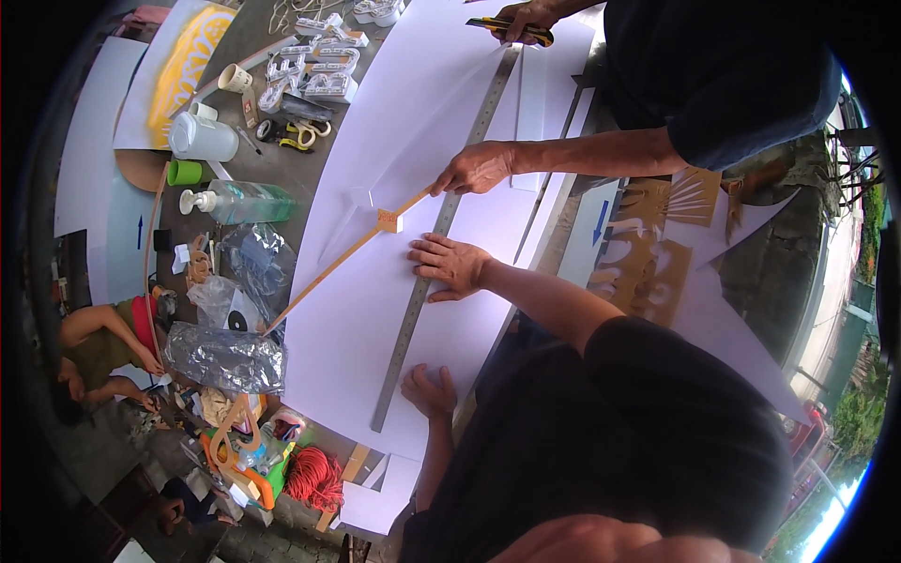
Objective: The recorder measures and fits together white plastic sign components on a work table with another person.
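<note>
My right hand (452,266) is spread flat across a long steel ruler (402,352) on a large white sheet (343,319). My left hand (430,390) rests on the sheet beside the ruler's near end, its fingers apart and nothing in them. A co-worker's hand (479,167) lies over the ruler farther up and grips the end of a thin wooden stick (338,258). Around that stick's middle sits a small wooden block (389,221). The co-worker's other hand (530,17) holds a yellow and black utility knife (511,31) near the ruler's far end.
Left of the sheet stand a pump bottle (239,201), a white tub (204,138), tape rolls (269,130) and clear plastic wrap (225,358). Red cord (313,479) lies at the near left. Brown cut-out pieces (643,272) are on the right. Another person (108,342) sits far left.
</note>
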`<state>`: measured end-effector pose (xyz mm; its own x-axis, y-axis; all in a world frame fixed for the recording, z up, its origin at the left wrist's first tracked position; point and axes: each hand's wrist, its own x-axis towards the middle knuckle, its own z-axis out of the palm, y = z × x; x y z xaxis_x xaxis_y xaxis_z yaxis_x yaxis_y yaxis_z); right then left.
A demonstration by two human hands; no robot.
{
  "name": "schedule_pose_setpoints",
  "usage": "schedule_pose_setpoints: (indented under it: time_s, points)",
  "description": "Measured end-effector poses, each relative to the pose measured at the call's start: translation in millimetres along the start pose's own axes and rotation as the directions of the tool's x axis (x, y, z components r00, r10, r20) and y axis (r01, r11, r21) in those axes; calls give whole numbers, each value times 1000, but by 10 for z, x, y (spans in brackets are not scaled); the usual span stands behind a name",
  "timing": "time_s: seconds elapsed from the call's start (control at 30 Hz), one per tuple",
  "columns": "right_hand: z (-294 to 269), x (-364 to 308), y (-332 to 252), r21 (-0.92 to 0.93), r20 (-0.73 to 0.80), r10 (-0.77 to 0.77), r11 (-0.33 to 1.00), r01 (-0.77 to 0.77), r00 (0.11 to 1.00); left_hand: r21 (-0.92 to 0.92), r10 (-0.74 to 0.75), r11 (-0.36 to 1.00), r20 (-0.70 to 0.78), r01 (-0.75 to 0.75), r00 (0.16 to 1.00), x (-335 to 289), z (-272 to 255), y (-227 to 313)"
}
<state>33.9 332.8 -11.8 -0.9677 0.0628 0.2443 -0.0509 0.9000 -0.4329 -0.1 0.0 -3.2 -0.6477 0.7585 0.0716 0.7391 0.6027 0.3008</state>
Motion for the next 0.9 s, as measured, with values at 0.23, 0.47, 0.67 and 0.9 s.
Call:
schedule_pose_setpoints:
  time_s: [0.23,0.47,0.67,0.9]
  points:
    - [-9,8,23,66,-38,-21,998,24,999,-22,-5,1000,-1,5,1000,-8,15,-26]
    - [-31,28,5,86,-6,-20,996,21,1000,18,-45,999,-13,45,999,-38,32,-39]
    - [-53,24,16,6,100,0,1000,0,995,38,-40,998,-29,41,999,13,13,-13]
    - [-18,27,-12,-5,75,4,1000,-4,997,30,-83,996,-14,83,996,-3,-19,11]
